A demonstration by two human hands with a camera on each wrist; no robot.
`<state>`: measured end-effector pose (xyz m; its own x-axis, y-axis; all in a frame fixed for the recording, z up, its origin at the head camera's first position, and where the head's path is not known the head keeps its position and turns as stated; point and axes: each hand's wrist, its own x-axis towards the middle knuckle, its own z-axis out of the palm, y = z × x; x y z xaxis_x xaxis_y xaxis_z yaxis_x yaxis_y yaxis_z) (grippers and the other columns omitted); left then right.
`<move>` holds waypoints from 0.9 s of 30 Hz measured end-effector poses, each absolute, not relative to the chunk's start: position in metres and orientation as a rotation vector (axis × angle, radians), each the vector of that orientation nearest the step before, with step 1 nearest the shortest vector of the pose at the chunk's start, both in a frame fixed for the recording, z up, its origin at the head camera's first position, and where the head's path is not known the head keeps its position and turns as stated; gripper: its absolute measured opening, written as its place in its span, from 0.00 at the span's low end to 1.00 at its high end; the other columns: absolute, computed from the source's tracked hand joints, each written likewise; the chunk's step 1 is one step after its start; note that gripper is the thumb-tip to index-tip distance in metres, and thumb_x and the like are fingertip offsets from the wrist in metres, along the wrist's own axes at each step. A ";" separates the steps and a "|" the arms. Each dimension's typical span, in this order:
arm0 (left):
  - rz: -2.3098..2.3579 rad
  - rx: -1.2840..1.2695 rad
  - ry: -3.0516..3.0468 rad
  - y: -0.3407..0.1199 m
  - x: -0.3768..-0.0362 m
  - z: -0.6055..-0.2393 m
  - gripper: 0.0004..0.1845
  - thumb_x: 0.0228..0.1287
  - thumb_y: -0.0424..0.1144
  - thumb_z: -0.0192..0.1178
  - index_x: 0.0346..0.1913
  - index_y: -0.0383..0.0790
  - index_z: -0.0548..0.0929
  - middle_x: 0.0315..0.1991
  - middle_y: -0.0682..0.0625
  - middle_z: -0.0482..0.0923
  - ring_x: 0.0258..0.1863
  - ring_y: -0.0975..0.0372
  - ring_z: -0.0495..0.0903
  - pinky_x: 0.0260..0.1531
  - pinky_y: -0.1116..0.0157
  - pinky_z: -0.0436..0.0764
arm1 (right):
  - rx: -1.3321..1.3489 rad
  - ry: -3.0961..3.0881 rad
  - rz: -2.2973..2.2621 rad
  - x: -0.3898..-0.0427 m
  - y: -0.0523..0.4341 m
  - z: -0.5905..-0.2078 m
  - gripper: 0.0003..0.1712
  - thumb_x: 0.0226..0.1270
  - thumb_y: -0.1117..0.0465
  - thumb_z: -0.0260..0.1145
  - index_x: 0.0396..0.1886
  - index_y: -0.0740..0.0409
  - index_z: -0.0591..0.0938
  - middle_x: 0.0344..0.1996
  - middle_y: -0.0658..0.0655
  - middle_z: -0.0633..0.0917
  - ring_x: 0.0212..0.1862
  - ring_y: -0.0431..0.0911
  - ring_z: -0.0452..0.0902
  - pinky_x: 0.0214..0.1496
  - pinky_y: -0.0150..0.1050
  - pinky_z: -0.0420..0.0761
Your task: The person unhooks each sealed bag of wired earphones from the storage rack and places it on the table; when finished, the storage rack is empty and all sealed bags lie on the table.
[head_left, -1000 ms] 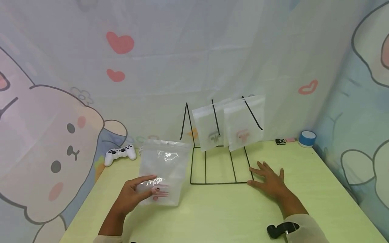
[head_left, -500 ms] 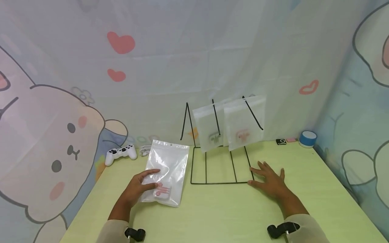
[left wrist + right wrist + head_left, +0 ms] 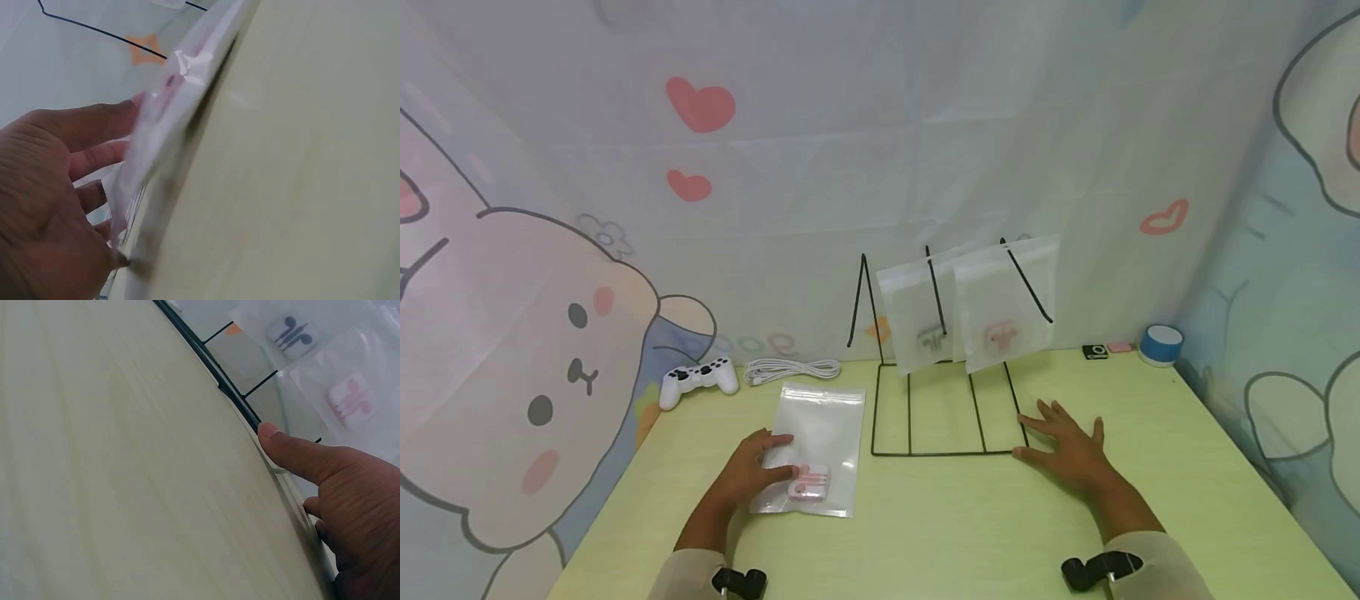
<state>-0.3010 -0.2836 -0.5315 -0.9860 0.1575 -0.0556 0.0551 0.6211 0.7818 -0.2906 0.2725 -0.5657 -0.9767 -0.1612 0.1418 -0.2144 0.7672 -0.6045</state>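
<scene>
The left hand (image 3: 751,472) lies low on the table (image 3: 940,533) at about 7 o'clock from the wire rack (image 3: 946,417), forearm coming in from the bottom edge and angled up toward 1 o'clock. Its fingers are straight and close together, resting flat on the lower left part of a clear bag (image 3: 815,448); the thumb points toward 2 o'clock across the plastic. The bag lies flat on the table, just left of the rack's base and apart from it, with a small pink earphone case (image 3: 808,483) inside near its lower edge, right beside the fingertips. In the left wrist view the bag's (image 3: 169,119) near edge looks slightly lifted above the table while the fingers (image 3: 94,125) press on it from above.

The right hand (image 3: 1067,450) rests palm down at about 4 o'clock from the rack, forearm running in from the lower right. Its fingers are spread and straight; the index finger and thumb reach the rack's right front corner. The right wrist view shows the thumb (image 3: 294,453) tip against the table right at the black wire (image 3: 212,369).

Two frosted bags (image 3: 970,308) hang on the rack's upright prongs. At 10 o'clock from the clear bag sit a white gamepad (image 3: 698,380) and a coiled white cable (image 3: 792,369). A blue and white round object (image 3: 1159,343) stands at the far right corner.
</scene>
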 end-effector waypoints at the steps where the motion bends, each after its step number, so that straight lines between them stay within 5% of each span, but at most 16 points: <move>1: 1.265 0.189 2.744 -0.284 -0.301 -0.532 0.35 0.62 0.41 0.81 0.71 0.37 0.84 0.82 0.28 0.64 0.87 0.31 0.50 0.84 0.30 0.53 | 0.308 -2.876 0.995 -0.291 0.273 -0.567 0.43 0.70 0.34 0.74 0.79 0.47 0.79 0.86 0.69 0.63 0.88 0.71 0.49 0.75 0.87 0.24; 12: 1.029 0.310 2.838 -0.283 -0.300 -0.534 0.37 0.68 0.44 0.74 0.77 0.35 0.76 0.85 0.23 0.50 0.84 0.20 0.34 0.76 0.19 0.29 | 0.312 -2.868 0.978 -0.289 0.274 -0.566 0.43 0.70 0.33 0.74 0.79 0.46 0.79 0.86 0.69 0.63 0.87 0.72 0.50 0.76 0.87 0.25; 27: 0.976 0.366 2.982 -0.279 -0.298 -0.542 0.38 0.68 0.55 0.72 0.74 0.37 0.78 0.82 0.20 0.58 0.81 0.16 0.46 0.71 0.13 0.41 | 0.300 -2.869 0.991 -0.288 0.271 -0.565 0.42 0.70 0.34 0.74 0.78 0.46 0.79 0.86 0.68 0.63 0.87 0.71 0.50 0.76 0.87 0.26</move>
